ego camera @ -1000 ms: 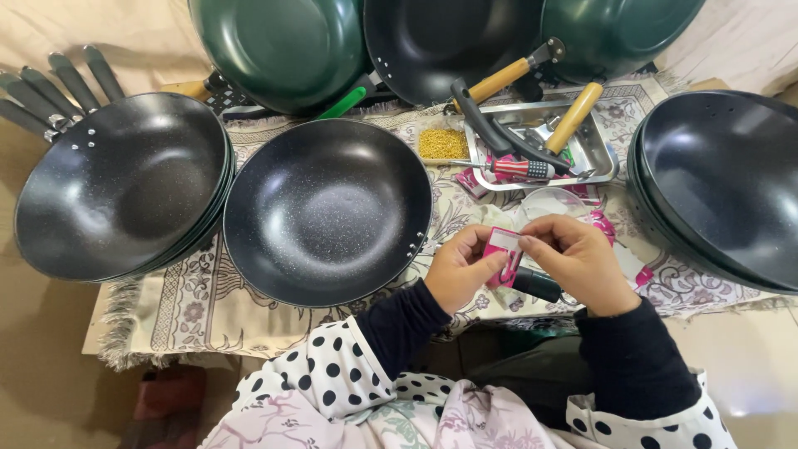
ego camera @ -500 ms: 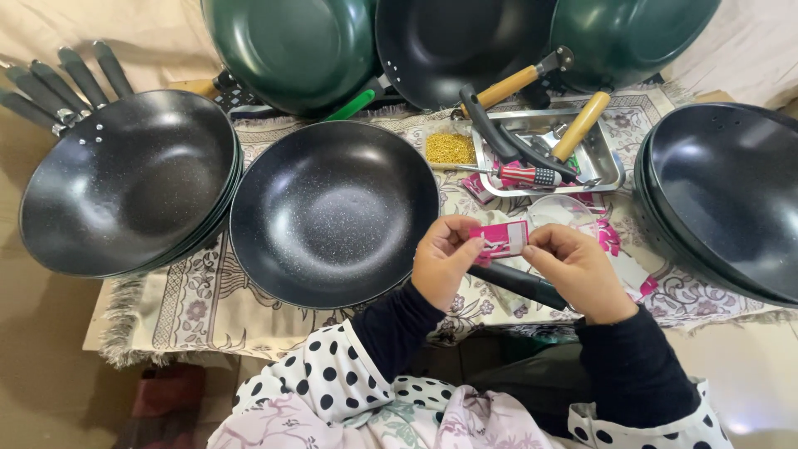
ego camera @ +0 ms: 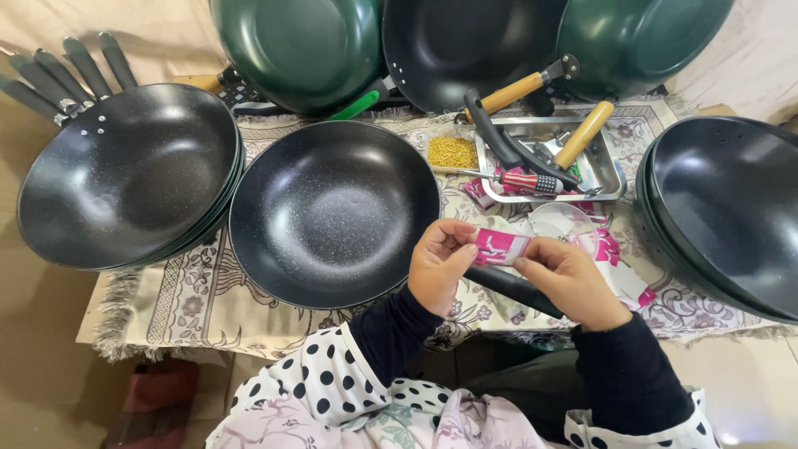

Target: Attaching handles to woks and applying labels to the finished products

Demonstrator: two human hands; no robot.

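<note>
My left hand (ego camera: 436,264) and my right hand (ego camera: 568,278) hold a small pink-and-white label card (ego camera: 500,247) between their fingertips, one at each end, above the table's front edge. A black speckled wok (ego camera: 332,213) lies just left of my hands. Its black handle (ego camera: 511,288) runs under my hands toward the right. More pink labels and clear plastic wrap (ego camera: 598,249) lie right behind my right hand.
A stack of black woks (ego camera: 125,179) sits at left, another stack (ego camera: 731,212) at right. Green and black woks (ego camera: 299,50) lean at the back. A metal tray (ego camera: 611,170) holds wooden handles and a screwdriver (ego camera: 524,181). A patterned cloth (ego camera: 191,308) covers the table.
Both hands have turned the pink label from upright to flat and spread it out between them. The view has shifted slightly.
</note>
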